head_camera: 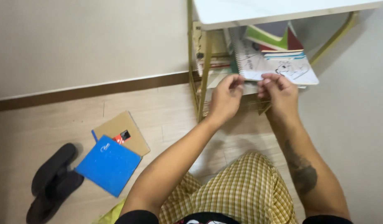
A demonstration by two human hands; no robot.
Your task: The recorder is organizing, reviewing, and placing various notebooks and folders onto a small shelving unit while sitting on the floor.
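Indoors: both hands [251,93] pinch spiral notebook [274,66] on shelf; wood floor [166,116].

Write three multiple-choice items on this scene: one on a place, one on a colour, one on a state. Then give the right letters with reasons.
1. Where does the blue folder lie?
A. on the white tabletop
B. on the floor beside the black sandals
C. on the person's lap

2. What colour is the frame of the table?
A. gold
B. red
C. black

3. What are the hands doing?
A. resting flat on the floor
B. both pinching the near edge of the spiral notebook
C. holding a sandal

Answers:
1 B: it lies on the floor right of the black sandals.
2 A: the table leg is gold.
3 B: the left hand and right hand grip the spiral notebook edge.
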